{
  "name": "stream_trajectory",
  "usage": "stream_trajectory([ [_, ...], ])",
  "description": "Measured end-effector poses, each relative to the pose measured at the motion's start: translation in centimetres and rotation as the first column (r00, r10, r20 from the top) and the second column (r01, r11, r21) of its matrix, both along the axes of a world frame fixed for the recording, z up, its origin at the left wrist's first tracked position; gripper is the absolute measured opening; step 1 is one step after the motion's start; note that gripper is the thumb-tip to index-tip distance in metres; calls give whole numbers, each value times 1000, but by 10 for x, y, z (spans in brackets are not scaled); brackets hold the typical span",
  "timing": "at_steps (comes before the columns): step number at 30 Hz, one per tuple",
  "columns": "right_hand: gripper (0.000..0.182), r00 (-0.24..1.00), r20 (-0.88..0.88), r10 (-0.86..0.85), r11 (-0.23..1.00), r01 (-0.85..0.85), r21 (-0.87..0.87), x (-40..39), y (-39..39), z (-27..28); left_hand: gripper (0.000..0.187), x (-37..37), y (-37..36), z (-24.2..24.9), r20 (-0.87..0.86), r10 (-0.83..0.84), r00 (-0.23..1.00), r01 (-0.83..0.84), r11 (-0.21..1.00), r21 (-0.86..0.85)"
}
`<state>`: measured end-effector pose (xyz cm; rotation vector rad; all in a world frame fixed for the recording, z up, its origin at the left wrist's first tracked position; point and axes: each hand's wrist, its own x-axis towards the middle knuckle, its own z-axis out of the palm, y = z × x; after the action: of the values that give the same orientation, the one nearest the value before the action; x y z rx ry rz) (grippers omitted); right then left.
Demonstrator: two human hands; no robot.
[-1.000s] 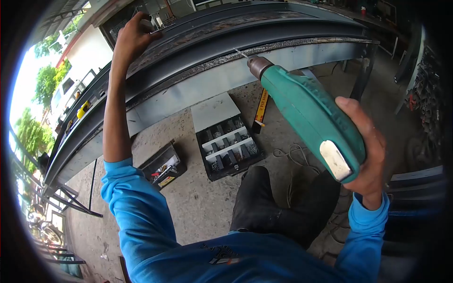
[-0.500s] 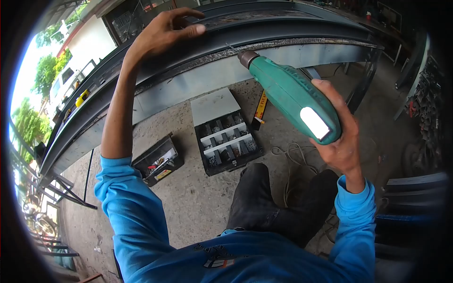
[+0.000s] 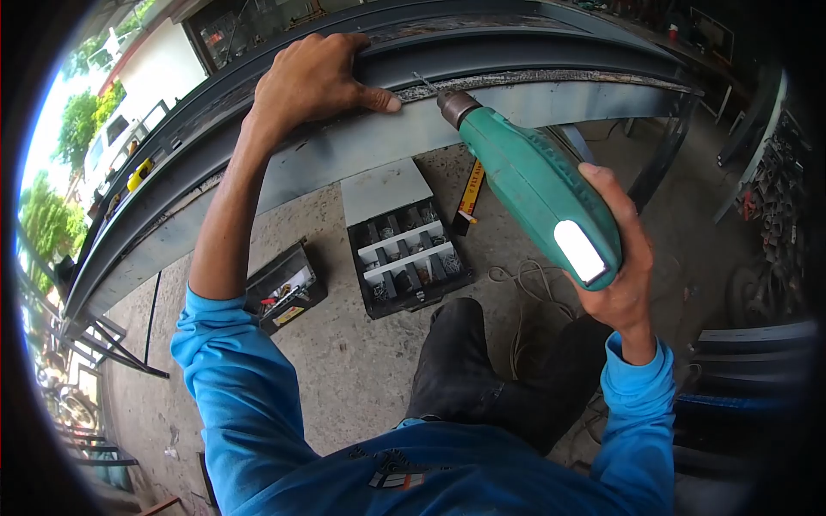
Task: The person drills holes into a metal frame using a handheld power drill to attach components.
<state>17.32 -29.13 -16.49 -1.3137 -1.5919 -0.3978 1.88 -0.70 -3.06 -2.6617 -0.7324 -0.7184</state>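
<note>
As the head view has it, the bare R hand is wrapped round the rear of a green, plastic-bodied power drill; some of its fingers are hidden behind the body, so can't tell re: trigger. The drill is held up in front of the person, above the concrete floor, up & L from the R hand. Its long axis runs diagonally, lower R to upper L, i.e. away from the person and leftward. The brownish round metal chuck leads, & the thin grey metal bit points at the long dark-grey metal beam. Key relation: bit tip vs. beam. The tip overlaps the beam's near side in view; touching or just short of it, can't tell. The beam's long axis runs L–R across the front, bowed in view, so the drill comes at it on a slant.

The bare L hand has no tool: palm down over the beam, thumb spread along the near edge; can't tell if it grips. It's just L of the bit, so nearer the tip than the R hand.
</note>
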Motion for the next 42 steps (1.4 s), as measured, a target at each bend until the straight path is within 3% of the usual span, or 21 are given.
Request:
stream_trajectory([
  [10, 77, 1000, -7, -11, 1000, 11, 2, 8, 3, -5, 108, 1, -2, 2, 3, 10, 1000, -10, 999, -30],
  [11, 61, 999, 28, -33, 998, 31, 51, 9, 7, -4, 107, 1, -2, 2, 2, 9, 1000, -9, 999, -33],
  [13, 58, 997, 64, -53, 994, 47, 97, 9, 7, -4, 107, 0, -2, 1, 3, 11, 1000, -11, 999, -39],
  [14, 61, 999, 23, -22, 999, 21, 38, 9, 3, -4, 106, 0, -1, 1, 11, 6, 1000, -6, 1000, -29],
  [15, 76, 1000, -20, 7, 1000, -7, -20, 8, 1, -3, 105, 1, -1, 0, 17, 0, 1000, 0, 1000, -19],
  [16, 76, 1000, -21, 7, 1000, -8, -21, 7, 2, -1, 105, 1, -2, 0, 16, 1, 1000, 0, 1000, -19],
  [17, 61, 999, 32, -31, 999, 31, 19, 6, 4, 3, 105, 0, -4, 1, 12, 0, 1000, 0, 1000, -19],
  [19, 59, 994, 83, -73, 996, 68, 61, 1, 7, 6, 104, -1, -6, 2, 8, 0, 1000, 1, 1000, -18],
  [23, 52, 1000, 13, -25, 997, 24, 69, -7, 7, 12, 101, 0, -9, 4, -5, -4, 1000, 4, 999, -46],
  [28, 62, 999, -3, -47, 998, 47, 40, -28, 1, 41, 98, 1, -10, 4, 12, -37, 999, 38, 999, -34],
  [30, 65, 957, 219, -188, 966, 221, -136, -36, -6, 42, 98, 2, -10, 8, -26, -32, 999, 30, 995, -94],
  [31, 80, 976, 152, -154, 987, 158, -15, -38, 1, 32, 98, 2, -8, 6, -20, -36, 999, 34, 994, -100],
  [34, 90, 971, 143, -192, 981, 186, 58, -40, 8, 21, 98, 3, -2, 5, -5, -65, 998, 65, 998, -14],
  [38, 91, 963, 169, -210, 977, 213, -1, -46, 4, 18, 98, 3, -8, 7, -14, -74, 997, 74, 997, -31],
  [42, 77, 974, 127, -187, 982, 185, 32, -43, 4, 29, 92, 2, -6, 7, -24, -91, 996, 90, 995, -45],
])
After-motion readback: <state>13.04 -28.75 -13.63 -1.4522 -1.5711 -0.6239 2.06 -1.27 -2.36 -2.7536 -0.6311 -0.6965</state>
